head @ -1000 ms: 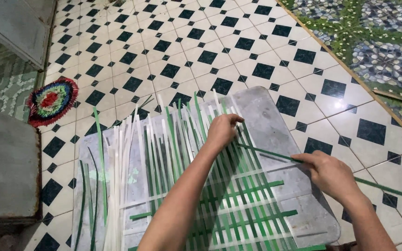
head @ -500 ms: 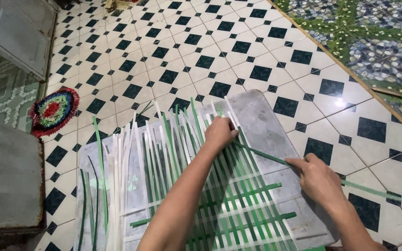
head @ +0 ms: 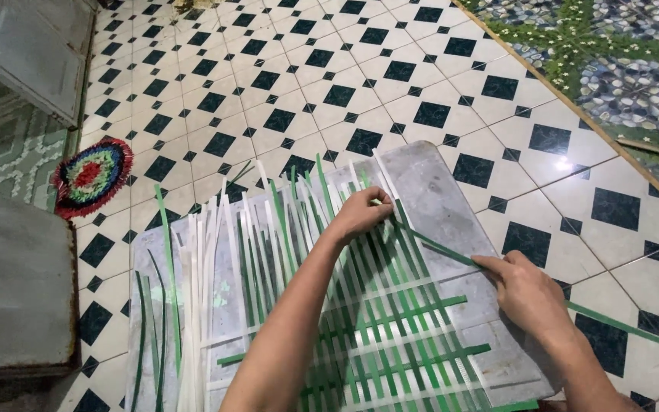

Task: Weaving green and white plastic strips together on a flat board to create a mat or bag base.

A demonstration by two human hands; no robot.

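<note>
Black-and-white tiled floor (head: 360, 84) carries a grey board (head: 451, 206); left hand (head: 360, 214) pins woven strips (head: 375, 328), right hand (head: 524, 290) pinches one green strip (head: 440, 248).

Tiled floor (head: 345, 69): grey board (head: 451, 198), round rug (head: 91, 177), possibly metal slab (head: 9, 282).

I see no packages, labels, signs or screens anywhere in my view.
</note>
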